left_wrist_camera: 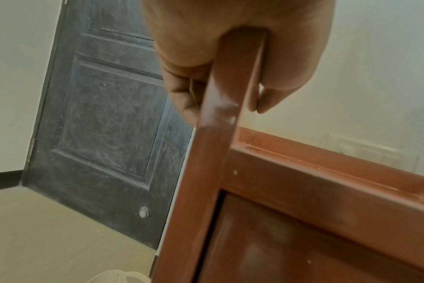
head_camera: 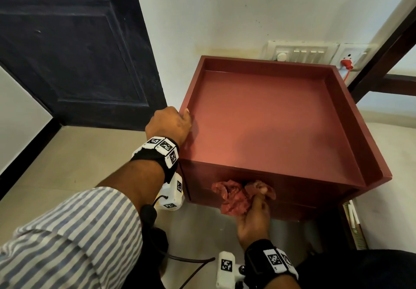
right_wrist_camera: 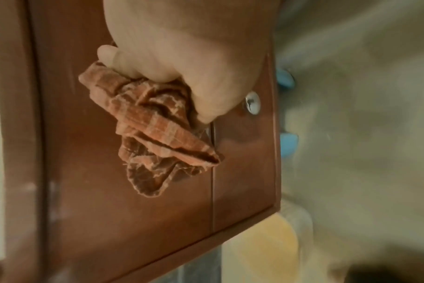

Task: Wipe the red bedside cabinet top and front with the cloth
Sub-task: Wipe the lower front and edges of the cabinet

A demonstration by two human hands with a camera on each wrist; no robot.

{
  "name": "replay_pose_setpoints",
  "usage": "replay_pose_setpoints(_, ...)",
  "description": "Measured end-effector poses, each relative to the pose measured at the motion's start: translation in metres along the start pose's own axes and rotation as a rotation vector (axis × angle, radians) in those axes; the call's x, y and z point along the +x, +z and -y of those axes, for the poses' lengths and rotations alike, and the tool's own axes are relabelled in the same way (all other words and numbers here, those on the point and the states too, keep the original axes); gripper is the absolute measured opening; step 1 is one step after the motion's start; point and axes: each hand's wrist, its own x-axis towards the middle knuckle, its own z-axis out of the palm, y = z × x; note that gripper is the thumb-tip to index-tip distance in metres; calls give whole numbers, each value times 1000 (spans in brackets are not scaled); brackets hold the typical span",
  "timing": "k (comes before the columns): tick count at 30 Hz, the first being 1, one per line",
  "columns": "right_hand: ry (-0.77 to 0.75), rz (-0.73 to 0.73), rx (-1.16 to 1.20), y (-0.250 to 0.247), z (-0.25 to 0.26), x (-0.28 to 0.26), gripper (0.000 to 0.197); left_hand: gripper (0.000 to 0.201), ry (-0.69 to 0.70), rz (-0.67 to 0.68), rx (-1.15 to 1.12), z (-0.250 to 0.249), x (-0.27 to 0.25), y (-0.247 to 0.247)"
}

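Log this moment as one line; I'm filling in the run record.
stage: wiping front | right hand: grips cloth against cabinet front | left hand: grips left rim of cabinet

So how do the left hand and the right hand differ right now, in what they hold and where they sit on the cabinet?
The left hand grips the raised rim at the cabinet top's left edge, thumb inside; the right hand holds the bunched cloth.
The left hand sits up at the top; the right hand is lower, against the front panel.
The left hand touches the wood directly; the right hand has cloth between it and the wood.
Both have fingers curled and wear wrist cameras.
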Motion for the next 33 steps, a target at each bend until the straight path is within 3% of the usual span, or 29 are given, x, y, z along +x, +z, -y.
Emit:
replay_pose_setpoints(1,-102,-21,-123,-5,4,1,80,54,0,-1,0,0,0,1)
replay_pose_setpoints(4,-419,-40,-669,-15,32,-3,45,54,0,2,-2,1,1,3)
replay_pose_setpoints(6,-522,-33,-918,-18,46,-5,43,55,-1,2,-2,1,1,4)
replay_pose_setpoints(8,-563,7,-1012,-20,48,-3,44,55,-6,-3,-5,1,2,4)
replay_pose_setpoints(11,-584,11,-1078,-26,47,-2,35,55,-12,3,-19,1,0,2)
replay_pose_setpoints(14,-605,44,-997,-33,49,-1,19,56,-14,7,-17,0,-1,0)
replay_pose_setpoints(16,-521,82,-833,-37,45,0,19,56,-20,9,-29,0,-2,-2)
replay_pose_setpoints(21,-332,10,-565,-43,29,3,20,57,-26,12,-29,0,-2,-2)
replay_pose_setpoints(25,-280,40,-665,-25,30,2,23,57,-25,18,-25,0,0,-1)
replay_pose_setpoints(30,-382,-65,-926,-22,43,-1,33,57,-25,13,-37,1,2,1)
replay_pose_setpoints(33,-470,4,-964,-20,41,-2,18,57,-23,14,-37,1,3,1)
